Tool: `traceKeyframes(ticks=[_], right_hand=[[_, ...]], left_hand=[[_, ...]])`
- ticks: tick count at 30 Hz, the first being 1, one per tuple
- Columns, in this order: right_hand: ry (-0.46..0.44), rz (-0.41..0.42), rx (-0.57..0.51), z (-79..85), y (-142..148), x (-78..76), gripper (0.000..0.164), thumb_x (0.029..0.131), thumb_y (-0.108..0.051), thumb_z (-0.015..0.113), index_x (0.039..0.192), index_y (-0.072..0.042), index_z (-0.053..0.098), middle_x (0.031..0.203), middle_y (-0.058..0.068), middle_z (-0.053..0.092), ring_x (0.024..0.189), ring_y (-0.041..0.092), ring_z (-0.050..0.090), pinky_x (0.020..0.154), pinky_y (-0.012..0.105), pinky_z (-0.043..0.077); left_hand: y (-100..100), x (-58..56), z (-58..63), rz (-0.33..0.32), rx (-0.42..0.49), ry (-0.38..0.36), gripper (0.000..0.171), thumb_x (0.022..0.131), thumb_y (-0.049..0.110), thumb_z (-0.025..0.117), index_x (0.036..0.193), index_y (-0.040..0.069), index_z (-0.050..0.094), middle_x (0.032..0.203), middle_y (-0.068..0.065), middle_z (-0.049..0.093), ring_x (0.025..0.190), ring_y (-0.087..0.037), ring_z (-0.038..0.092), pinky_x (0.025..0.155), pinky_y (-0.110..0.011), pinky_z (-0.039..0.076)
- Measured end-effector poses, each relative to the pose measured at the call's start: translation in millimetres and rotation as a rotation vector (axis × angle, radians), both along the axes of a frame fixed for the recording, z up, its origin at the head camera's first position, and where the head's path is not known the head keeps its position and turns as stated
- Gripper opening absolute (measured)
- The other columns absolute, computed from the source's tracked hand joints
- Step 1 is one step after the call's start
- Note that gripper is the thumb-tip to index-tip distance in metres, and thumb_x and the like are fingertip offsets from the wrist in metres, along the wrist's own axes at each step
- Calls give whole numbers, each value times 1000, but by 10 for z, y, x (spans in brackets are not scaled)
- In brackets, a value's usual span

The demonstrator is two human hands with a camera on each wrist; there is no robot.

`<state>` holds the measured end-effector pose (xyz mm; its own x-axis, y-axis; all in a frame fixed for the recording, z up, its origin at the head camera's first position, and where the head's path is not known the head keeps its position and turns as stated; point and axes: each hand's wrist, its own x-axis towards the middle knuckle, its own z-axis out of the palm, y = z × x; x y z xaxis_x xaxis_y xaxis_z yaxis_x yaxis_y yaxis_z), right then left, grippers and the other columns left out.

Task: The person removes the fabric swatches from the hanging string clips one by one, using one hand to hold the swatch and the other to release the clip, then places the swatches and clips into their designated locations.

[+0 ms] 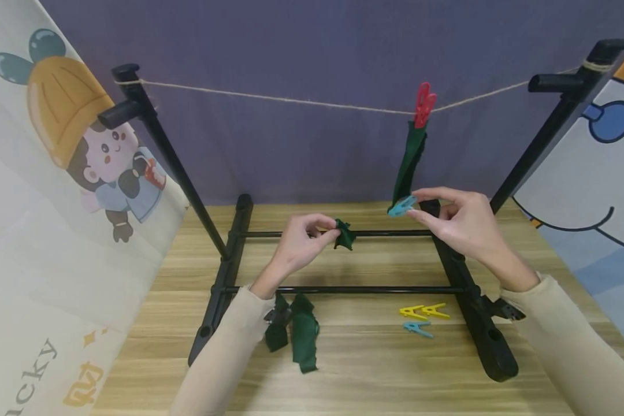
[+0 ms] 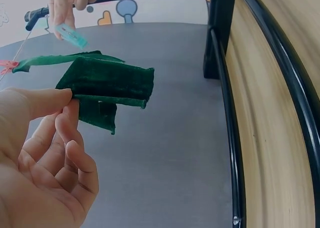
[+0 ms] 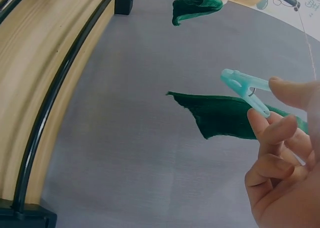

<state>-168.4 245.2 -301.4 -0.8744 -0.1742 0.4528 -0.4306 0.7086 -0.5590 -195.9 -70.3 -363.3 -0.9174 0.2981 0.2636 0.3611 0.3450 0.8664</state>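
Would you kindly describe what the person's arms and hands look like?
The left sleeve and right sleeve are long and plain cream. A small black device shows beside the right cuff. The left hand and right hand are bare, without gloves.

Between our left fingers (image 2: pixel 70 130) we are hiding some cloth (image 2: pixel 110 80); above them, our right hand (image 2: pixel 67 2) is being cropped.

From the head I'm looking down on the left hand (image 1: pixel 307 237) and right hand (image 1: pixel 460 222); wrist views are facing each closely, sharing the right hand's clothespin (image 1: pixel 402 206).
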Motion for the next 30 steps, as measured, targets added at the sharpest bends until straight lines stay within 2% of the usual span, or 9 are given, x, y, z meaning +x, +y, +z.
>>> traceKeyframes(ticks=[11,20,25,30], right_hand=[[-44,-5,-19,-95,27,26,34,92,-21,86,124,-16,79,44,-6,43,36,6,31,37,28,26],[-23,18,-31,-156,68,34,32,91,-17,87,122,-14,80,44,-7,43,36,5,31,38,27,26],[-85,6,-28,-207,93,59,34,92,-22,86,125,-14,79,44,-7,41,37,6,30,38,27,25],[-115,-2,-18,-269,123,74,35,92,-23,86,125,-14,79,44,-8,40,37,5,29,37,27,24]], left_hand=[[-88,15,-37,15,-18,-13,12,97,21,79,108,14,81,107,-4,80,78,-16,67,63,-29,52],[-125,26,-92,8,-30,-17,11,95,20,81,105,14,82,103,-4,80,76,-15,65,64,-28,52],[-128,33,-134,-7,-31,-18,11,94,19,82,103,13,83,103,-5,80,78,-14,66,67,-28,53],[-125,44,-173,-25,-24,-24,10,93,18,83,101,12,83,100,-6,80,75,-14,65,61,-27,51]])
